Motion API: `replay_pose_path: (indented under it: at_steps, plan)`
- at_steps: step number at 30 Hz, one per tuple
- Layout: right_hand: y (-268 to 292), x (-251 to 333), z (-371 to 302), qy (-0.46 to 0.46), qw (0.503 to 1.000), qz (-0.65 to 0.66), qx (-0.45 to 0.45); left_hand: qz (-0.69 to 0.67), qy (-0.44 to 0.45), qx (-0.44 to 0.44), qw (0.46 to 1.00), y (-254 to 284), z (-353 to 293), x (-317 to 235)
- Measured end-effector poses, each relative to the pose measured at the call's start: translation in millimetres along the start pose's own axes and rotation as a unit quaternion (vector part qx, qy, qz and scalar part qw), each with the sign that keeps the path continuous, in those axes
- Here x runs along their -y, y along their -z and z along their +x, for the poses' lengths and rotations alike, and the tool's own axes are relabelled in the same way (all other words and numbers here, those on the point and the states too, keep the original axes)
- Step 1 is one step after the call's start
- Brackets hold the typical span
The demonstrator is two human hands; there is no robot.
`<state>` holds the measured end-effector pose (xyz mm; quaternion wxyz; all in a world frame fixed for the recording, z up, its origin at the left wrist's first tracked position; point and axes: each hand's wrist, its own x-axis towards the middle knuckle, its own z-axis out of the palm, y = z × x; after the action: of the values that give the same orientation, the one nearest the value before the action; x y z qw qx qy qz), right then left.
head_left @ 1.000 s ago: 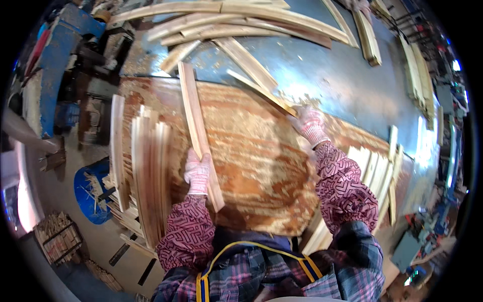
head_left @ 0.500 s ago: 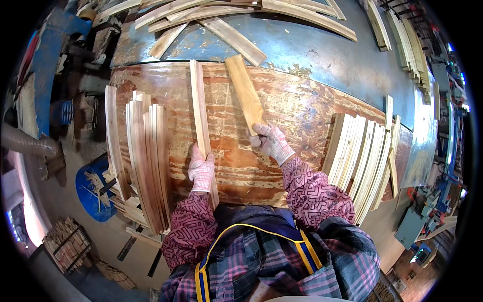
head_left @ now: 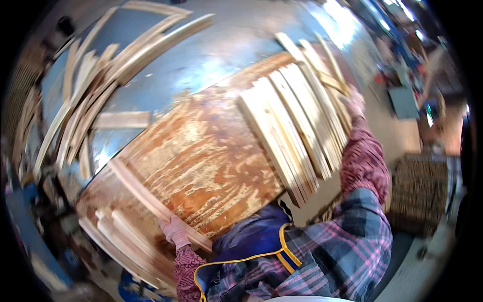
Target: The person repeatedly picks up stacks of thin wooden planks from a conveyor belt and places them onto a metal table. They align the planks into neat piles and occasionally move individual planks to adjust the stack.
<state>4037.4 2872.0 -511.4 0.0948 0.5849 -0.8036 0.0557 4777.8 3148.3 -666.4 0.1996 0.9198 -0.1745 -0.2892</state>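
Observation:
A long, narrow wooden strip (head_left: 143, 190) lies slanted across the plywood tabletop (head_left: 211, 151), its near end by my apron. My left hand (head_left: 175, 231), in a pale glove, is closed around its lower part. At far right, my gloved right hand (head_left: 355, 103) is blurred, fingers bent around the near end of a yellowish board (head_left: 333, 63) beside the right-hand stack of wooden strips (head_left: 289, 133). Exactly how the fingers sit on this board is hard to see. A short piece (head_left: 329, 81) lies crosswise close to that hand.
Another group of strips (head_left: 126, 241) rests left of my left hand. Loose boards (head_left: 95, 95) lie in a crossed heap on the blue surface (head_left: 171, 60) beyond the plywood. A blue tub (head_left: 128, 289) stands at lower left, and bundled wood (head_left: 417, 194) at right.
The view has swung to the right. My right hand has carried its board from over the middle of the table to the right-hand stack. My left hand still holds its strip.

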Motion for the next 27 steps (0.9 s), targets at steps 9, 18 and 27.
replay_pose_path:
  at_steps: [9, 18, 27]
  plan:
    - [-46.2, 425.6, 0.1, 0.150, 0.904, 0.351, 0.192, 0.025, 0.072, -0.041, 0.996, 26.2, -12.2, -7.5]
    - [-122.0, 719.6, 60.1, -0.133, 0.938, 0.250, 0.197, 0.065, -0.135, -0.215, 0.965, 52.6, -32.9, -59.3]
    - [-168.2, 677.2, 141.8, 0.364, 0.931, 0.001, 0.006, -0.063, -0.246, -0.166, 0.953, 71.4, -14.0, -115.5]
